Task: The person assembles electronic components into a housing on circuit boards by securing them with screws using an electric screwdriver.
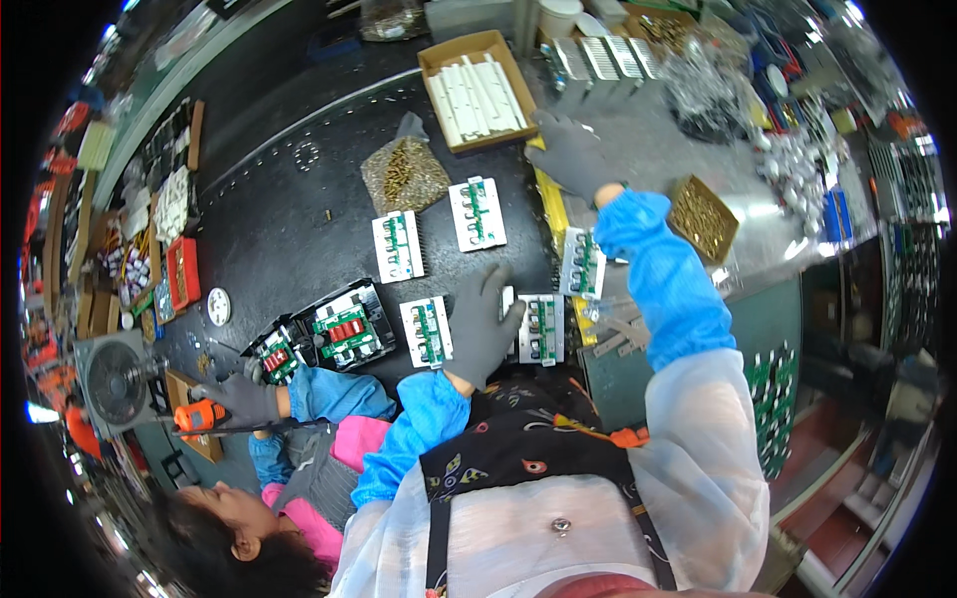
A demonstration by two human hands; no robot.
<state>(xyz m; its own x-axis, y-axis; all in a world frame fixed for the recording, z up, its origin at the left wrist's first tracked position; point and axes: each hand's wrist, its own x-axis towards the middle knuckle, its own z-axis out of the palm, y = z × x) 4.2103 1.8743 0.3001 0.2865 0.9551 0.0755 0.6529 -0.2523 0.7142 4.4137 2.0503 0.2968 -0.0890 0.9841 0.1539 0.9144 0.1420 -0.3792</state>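
My left hand [482,327], in a grey glove, is over the near edge of the dark bench between two green circuit boards on white bases. One board [427,331] lies left of it, the other [542,330] right. Its thumb and fingers close around a short white strip [508,298], mostly hidden by the glove. My right hand [573,157], gloved too, reaches forward with fingers apart beside a cardboard box [461,148] of white strips [480,100]; nothing shows in it. Another board [582,264] lies below that hand, tilted. Two more boards [398,246], [478,214] lie farther off.
A bag of brass screws [406,171] lies left of the box. A tray of small brass parts [704,219] is by my right forearm. At left a co-worker's gloved hand [249,397] holds an orange tool [199,416] beside black housings [349,327]. A fan [115,377] stands there.
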